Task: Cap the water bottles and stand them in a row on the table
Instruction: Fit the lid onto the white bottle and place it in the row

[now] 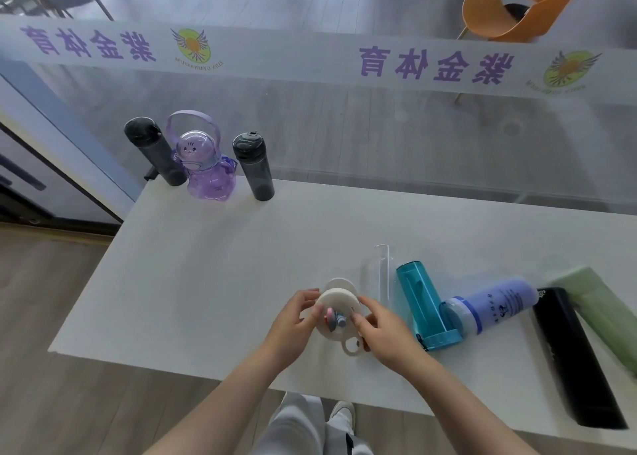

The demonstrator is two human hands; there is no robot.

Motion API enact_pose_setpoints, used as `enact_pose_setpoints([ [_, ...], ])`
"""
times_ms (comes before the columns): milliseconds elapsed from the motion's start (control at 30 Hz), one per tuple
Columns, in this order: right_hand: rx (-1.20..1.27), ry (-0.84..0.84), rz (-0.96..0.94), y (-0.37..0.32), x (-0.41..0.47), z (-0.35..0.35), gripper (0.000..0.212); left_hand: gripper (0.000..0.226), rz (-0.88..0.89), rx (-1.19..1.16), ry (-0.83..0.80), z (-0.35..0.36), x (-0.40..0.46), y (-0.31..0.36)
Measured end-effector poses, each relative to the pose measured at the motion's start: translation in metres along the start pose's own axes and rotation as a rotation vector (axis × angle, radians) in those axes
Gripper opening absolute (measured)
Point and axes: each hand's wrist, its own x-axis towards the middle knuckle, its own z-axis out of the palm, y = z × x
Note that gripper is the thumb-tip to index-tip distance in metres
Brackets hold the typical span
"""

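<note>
From the head view, a white table (213, 265) runs from a near edge by the person's legs to a far edge against a glass wall. Its far left corner holds three capped bottles standing in a row: a dark bottle (155, 151), a purple bear-shaped bottle (208, 172) and a second dark bottle (254, 166). The middle of the tabletop between that row and the hands lies bare. At the near right, close to the edge, lie a teal bottle (425, 304), a lavender bottle (493, 304), a black bottle (574, 358) and a green bottle (601, 311), with a clear bottle (379, 272) standing just left of the teal one. Both forearms reach in from the near edge. The left hand (293, 320) and the right hand (382, 330) curl their fingers round either side of a white lid (339, 311), held over a white bottle (339, 284) seen from above
</note>
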Motion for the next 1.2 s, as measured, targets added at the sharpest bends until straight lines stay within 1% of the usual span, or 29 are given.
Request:
enact_pose_setpoints([
  [100,0.041,-0.023,0.032,-0.009,0.001,-0.003,0.029,0.012,-0.029,0.018,0.020,0.001,0.007,0.008],
  [267,0.051,0.019,0.054,-0.010,0.010,-0.004,0.026,0.018,-0.047,0.035,0.016,0.003,0.019,0.013],
  [367,0.111,0.085,0.063,-0.009,0.013,-0.004,0.021,0.031,-0.034,-0.038,-0.030,0.003,0.020,0.010],
  [433,0.127,0.147,0.067,-0.009,0.016,-0.005,0.021,0.031,-0.008,-0.061,-0.066,0.002,0.019,0.010],
  [567,0.131,0.212,0.030,-0.012,0.020,-0.010,0.014,0.028,0.001,-0.068,-0.090,0.002,0.014,0.003],
  [667,0.231,0.233,0.019,-0.012,0.021,-0.012,0.013,0.033,-0.017,-0.041,-0.093,0.002,0.008,0.001],
  [733,0.288,0.239,0.001,-0.010,0.020,-0.012,0.017,0.040,-0.030,-0.035,-0.112,-0.001,0.007,-0.004],
  [767,0.341,0.239,-0.008,-0.010,0.019,-0.011,0.023,0.041,-0.038,-0.044,-0.124,-0.003,0.007,-0.007],
  [833,0.466,0.228,-0.024,-0.007,0.015,-0.009,0.038,0.037,-0.060,-0.030,-0.126,-0.006,0.008,-0.011],
  [867,0.502,0.225,-0.035,-0.004,0.012,-0.007,0.046,0.040,-0.066,-0.002,-0.120,-0.007,0.009,-0.012],
  [933,0.528,0.212,-0.060,0.002,0.007,-0.001,0.064,0.050,-0.064,0.054,-0.113,-0.007,0.011,-0.010],
  [1033,0.541,0.173,-0.091,0.009,0.003,0.011,0.085,0.061,0.005,0.075,-0.151,-0.004,0.018,-0.009],
  [1067,0.539,0.167,-0.095,0.009,0.003,0.014,0.088,0.066,0.018,0.082,-0.175,-0.002,0.020,-0.009],
  [1133,0.512,0.171,-0.110,0.008,0.004,0.019,0.088,0.070,0.027,0.084,-0.209,0.001,0.022,-0.006],
  [1200,0.485,0.187,-0.155,0.004,0.007,0.023,0.079,0.070,0.030,0.053,-0.196,0.003,0.026,-0.006],
])
